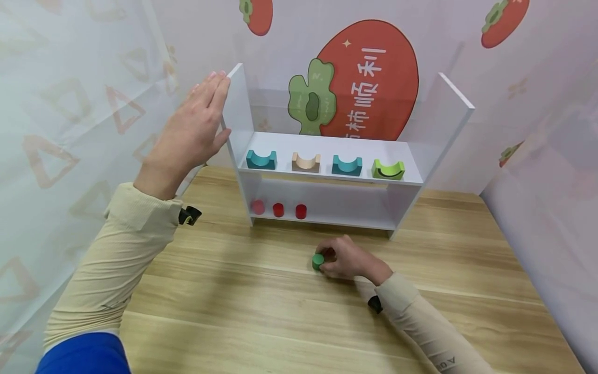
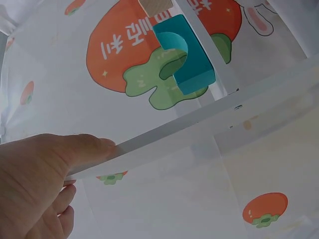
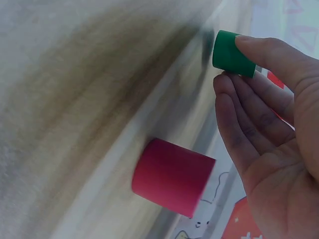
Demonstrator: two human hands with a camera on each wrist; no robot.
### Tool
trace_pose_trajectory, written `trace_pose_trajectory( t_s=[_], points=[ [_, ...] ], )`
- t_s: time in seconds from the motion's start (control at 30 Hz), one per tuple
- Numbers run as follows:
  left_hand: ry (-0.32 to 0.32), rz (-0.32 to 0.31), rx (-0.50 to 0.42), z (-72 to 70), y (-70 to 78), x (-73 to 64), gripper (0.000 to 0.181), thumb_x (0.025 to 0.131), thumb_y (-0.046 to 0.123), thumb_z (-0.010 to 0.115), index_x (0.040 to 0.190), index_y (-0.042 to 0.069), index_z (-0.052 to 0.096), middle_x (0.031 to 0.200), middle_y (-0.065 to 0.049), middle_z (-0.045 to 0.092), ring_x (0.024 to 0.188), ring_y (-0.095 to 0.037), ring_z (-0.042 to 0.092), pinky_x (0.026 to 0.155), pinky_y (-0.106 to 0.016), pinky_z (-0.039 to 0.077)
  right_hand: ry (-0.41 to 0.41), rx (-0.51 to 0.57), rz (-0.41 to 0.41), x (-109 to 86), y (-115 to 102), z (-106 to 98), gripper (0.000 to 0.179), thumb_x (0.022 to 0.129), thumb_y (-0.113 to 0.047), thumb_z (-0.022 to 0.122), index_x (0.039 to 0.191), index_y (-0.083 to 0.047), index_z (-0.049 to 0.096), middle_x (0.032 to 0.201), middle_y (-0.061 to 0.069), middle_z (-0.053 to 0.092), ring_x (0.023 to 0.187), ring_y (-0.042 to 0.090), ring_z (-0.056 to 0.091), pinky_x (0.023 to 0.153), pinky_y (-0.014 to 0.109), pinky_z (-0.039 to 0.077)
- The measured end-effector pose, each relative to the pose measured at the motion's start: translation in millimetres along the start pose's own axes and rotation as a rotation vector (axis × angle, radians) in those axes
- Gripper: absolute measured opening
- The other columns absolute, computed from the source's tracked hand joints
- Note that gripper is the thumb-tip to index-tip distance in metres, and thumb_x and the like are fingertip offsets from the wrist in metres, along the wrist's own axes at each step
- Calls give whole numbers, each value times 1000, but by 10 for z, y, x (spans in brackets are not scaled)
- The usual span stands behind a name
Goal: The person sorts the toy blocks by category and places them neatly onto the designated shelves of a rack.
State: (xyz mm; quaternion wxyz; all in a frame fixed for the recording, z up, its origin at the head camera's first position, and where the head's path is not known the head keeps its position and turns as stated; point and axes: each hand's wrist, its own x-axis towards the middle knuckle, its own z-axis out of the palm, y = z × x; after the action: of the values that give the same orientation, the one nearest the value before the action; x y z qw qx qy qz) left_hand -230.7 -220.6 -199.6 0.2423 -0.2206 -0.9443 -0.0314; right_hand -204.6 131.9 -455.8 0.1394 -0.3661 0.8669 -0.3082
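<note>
My right hand (image 1: 348,258) pinches a small green cylinder (image 1: 317,261) between thumb and fingers, low over the wooden table in front of the shelf. In the right wrist view the thumb lies on the side of that cylinder, and a larger-looking pinkish-red cylinder (image 3: 173,178) is beside the fingers. My left hand (image 1: 198,117) holds the left side panel of the white shelf (image 1: 327,136) near its upper end. The left wrist view has the thumb (image 2: 92,148) on one side of the panel and the other fingers beyond its edge.
On the upper board stand two teal notched blocks (image 1: 261,161) (image 1: 347,166), a wooden-coloured one (image 1: 306,164) and a lime green one (image 1: 388,170). The lower board carries a pink cylinder (image 1: 258,207) and two red cylinders (image 1: 278,210) (image 1: 301,211). Printed cloth walls surround the wooden table (image 1: 210,311).
</note>
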Motion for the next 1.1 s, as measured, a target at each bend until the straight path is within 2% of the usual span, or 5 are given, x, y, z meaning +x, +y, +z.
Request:
trace_pose_trajectory(
  t_s=[0.13,0.47,0.9,1.1],
  points=[
    [3,-1,-4,4,-4,0,90,95,2,71,166,-6,16,174,-24,22,164,-40,21,136,-52,17,40,-27,-36,30,-13,-77,21,89,-8,83,108,-5,77,101,4,79,93,17,77,82,30,66],
    [11,11,-21,13,3,2,89,94,-1,70,165,-6,17,174,-25,23,164,-40,21,136,-53,17,97,-27,71,145,-36,-312,22,89,-11,85,109,-7,77,103,2,78,99,23,76,90,36,65],
    [27,17,-44,27,-17,-14,92,92,-3,73,165,-7,18,173,-26,25,163,-41,22,135,-55,18,219,-29,82,414,-10,-534,22,88,-11,84,108,-4,78,100,6,79,94,19,75,87,34,65],
    [32,20,-40,31,-12,-9,91,92,-3,73,165,-7,19,173,-26,25,163,-41,22,135,-55,19,241,-16,86,479,68,-593,22,88,-9,83,108,-4,77,102,8,78,94,20,75,87,36,65]
  ],
)
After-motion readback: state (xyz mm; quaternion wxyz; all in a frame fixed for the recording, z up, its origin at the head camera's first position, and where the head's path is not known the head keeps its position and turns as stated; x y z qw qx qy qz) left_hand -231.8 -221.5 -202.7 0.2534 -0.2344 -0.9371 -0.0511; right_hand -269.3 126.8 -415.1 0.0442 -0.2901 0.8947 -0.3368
